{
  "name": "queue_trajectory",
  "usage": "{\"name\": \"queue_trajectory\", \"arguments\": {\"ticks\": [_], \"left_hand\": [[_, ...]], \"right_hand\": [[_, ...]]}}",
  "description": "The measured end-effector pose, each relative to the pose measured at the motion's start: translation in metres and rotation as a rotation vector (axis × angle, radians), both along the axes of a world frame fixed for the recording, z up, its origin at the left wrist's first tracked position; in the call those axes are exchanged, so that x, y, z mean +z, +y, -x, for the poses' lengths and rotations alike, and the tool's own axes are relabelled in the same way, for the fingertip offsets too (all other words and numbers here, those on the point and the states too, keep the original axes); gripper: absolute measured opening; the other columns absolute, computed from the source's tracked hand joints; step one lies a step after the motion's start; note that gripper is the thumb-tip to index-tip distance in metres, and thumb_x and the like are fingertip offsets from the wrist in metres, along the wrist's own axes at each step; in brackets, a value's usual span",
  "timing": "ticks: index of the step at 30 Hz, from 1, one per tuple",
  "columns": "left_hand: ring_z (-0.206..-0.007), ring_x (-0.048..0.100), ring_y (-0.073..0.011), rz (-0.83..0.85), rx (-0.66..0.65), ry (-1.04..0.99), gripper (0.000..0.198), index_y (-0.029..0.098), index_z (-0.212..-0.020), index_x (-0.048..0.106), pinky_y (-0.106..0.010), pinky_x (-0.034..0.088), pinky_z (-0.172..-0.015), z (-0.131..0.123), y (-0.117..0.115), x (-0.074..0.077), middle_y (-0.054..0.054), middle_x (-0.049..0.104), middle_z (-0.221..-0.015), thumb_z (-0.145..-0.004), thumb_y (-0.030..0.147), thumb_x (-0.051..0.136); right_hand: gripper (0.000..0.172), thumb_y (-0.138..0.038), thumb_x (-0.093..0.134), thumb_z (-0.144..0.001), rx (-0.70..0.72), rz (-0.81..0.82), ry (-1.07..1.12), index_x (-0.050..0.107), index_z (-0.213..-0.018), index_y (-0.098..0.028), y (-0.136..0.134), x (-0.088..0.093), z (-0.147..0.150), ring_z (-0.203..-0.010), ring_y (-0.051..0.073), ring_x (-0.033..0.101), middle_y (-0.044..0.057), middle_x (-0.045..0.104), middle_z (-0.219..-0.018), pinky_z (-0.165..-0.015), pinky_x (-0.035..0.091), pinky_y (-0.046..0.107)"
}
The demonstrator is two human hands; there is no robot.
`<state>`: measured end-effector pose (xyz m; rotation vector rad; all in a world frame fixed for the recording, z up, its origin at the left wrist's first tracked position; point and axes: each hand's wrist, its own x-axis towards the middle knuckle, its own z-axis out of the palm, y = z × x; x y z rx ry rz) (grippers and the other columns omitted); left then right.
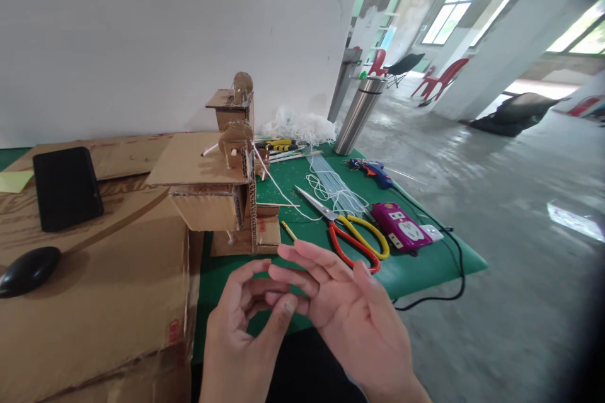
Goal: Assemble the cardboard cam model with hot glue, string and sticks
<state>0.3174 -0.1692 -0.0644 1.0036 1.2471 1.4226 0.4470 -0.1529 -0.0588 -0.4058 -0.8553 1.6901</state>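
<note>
My left hand (246, 321) and my right hand (345, 308) meet in front of me above the near edge of the green mat (425, 264). The right hand lies palm up with its fingers stretched toward the left. The left hand's fingers curl around the right hand's fingertips, thumb up. Nothing shows in either hand. Just beyond them stands a cardboard model (227, 189) with round discs, wooden sticks and a white string (278, 189) running off it. Scissors (350, 233) with red and yellow handles lie to its right.
Flat cardboard sheets (94, 289) cover the left, with a black case (66, 186) and a black mouse (28, 269) on them. A purple power strip (401, 227), blue glue gun (373, 171), steel flask (359, 114), screwdrivers (278, 146) and clear strips (331, 184) sit behind. A white board (142, 38) stands at the back.
</note>
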Motion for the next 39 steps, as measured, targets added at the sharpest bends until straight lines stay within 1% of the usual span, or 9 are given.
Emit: {"name": "queue_trajectory", "arguments": {"ticks": [9, 12, 16, 20, 24, 27, 30, 33, 39], "left_hand": [[-0.080, 0.077, -0.0194, -0.024, 0.048, 0.149, 0.030, 0.027, -0.104, 0.068, -0.025, 0.059, -0.075, 0.006, -0.003, -0.002, -0.001, 0.079, -0.080, -0.078, 0.040, 0.075], [-0.081, 0.077, -0.0206, 0.041, 0.055, 0.115, 0.032, 0.026, -0.100, 0.070, -0.025, 0.060, -0.072, 0.008, -0.002, -0.001, -0.002, 0.079, -0.079, -0.075, 0.044, 0.078], [-0.072, 0.077, -0.0194, 0.123, 0.061, 0.033, 0.029, 0.025, -0.084, 0.073, -0.024, 0.062, -0.069, 0.009, -0.002, 0.001, -0.001, 0.079, -0.074, -0.067, 0.045, 0.083], [-0.065, 0.075, -0.0164, 0.070, 0.098, 0.011, 0.026, 0.027, -0.082, 0.075, -0.021, 0.061, -0.065, 0.007, -0.001, 0.003, 0.002, 0.077, -0.067, -0.064, 0.042, 0.086], [-0.058, 0.070, -0.0104, -0.005, 0.115, -0.005, 0.025, 0.028, -0.086, 0.077, -0.015, 0.058, -0.061, 0.007, 0.000, 0.003, 0.006, 0.072, -0.061, -0.065, 0.037, 0.087], [-0.058, 0.068, -0.0080, -0.058, 0.126, -0.005, 0.023, 0.029, -0.086, 0.078, -0.012, 0.057, -0.060, 0.008, 0.001, 0.001, 0.007, 0.070, -0.062, -0.066, 0.037, 0.087], [-0.062, 0.070, -0.0080, -0.133, 0.146, 0.006, 0.018, 0.032, -0.085, 0.079, -0.012, 0.058, -0.062, 0.010, 0.003, -0.003, 0.006, 0.074, -0.067, -0.068, 0.036, 0.086], [-0.067, 0.073, -0.0091, -0.215, 0.094, 0.014, 0.016, 0.036, -0.087, 0.080, -0.012, 0.059, -0.066, 0.012, 0.005, -0.005, 0.005, 0.078, -0.074, -0.072, 0.033, 0.084], [-0.071, 0.073, -0.0106, -0.199, 0.115, -0.052, 0.014, 0.031, -0.084, 0.081, -0.013, 0.060, -0.069, 0.005, 0.001, -0.002, 0.002, 0.078, -0.080, -0.073, 0.039, 0.083]], "right_hand": [[0.052, -0.069, 0.042, -0.091, 0.037, -0.008, -0.140, 0.065, -0.126, -0.037, 0.005, 0.004, -0.015, -0.119, 0.032, 0.060, 0.005, 0.050, -0.148, -0.090, 0.052, 0.050], [0.054, -0.070, 0.041, -0.091, 0.027, -0.013, -0.162, 0.063, -0.128, -0.037, 0.007, 0.004, -0.024, -0.118, 0.031, 0.060, 0.004, 0.045, -0.151, -0.085, 0.056, 0.049], [0.057, -0.071, 0.039, -0.091, -0.046, -0.025, -0.233, 0.063, -0.129, -0.036, 0.008, 0.005, -0.036, -0.110, 0.030, 0.064, 0.003, 0.040, -0.155, -0.070, 0.061, 0.040], [0.056, -0.068, 0.038, -0.093, -0.165, -0.048, -0.285, 0.064, -0.128, -0.033, 0.011, 0.003, -0.044, -0.104, 0.029, 0.066, 0.005, 0.041, -0.155, -0.067, 0.061, 0.038], [0.053, -0.065, 0.037, -0.095, -0.296, -0.062, -0.308, 0.067, -0.124, -0.032, 0.018, 0.002, -0.050, -0.103, 0.028, 0.067, 0.005, 0.047, -0.150, -0.073, 0.061, 0.039], [0.051, -0.062, 0.035, -0.097, -0.357, -0.057, -0.309, 0.068, -0.121, -0.032, 0.023, 0.002, -0.054, -0.101, 0.027, 0.068, 0.005, 0.051, -0.147, -0.069, 0.061, 0.038], [0.052, -0.060, 0.031, -0.098, -0.356, -0.054, -0.298, 0.069, -0.119, -0.031, 0.026, 0.001, -0.057, -0.087, 0.023, 0.069, 0.006, 0.054, -0.143, -0.057, 0.060, 0.034], [0.051, -0.058, 0.030, -0.099, -0.329, -0.055, -0.291, 0.069, -0.118, -0.030, 0.027, 0.000, -0.057, -0.067, 0.017, 0.066, 0.007, 0.060, -0.134, -0.046, 0.055, 0.030], [0.048, -0.059, 0.040, -0.096, -0.275, -0.012, -0.208, 0.071, -0.110, -0.025, 0.025, -0.001, -0.051, -0.046, 0.008, 0.053, 0.004, 0.067, -0.103, -0.039, 0.046, 0.022]]}}
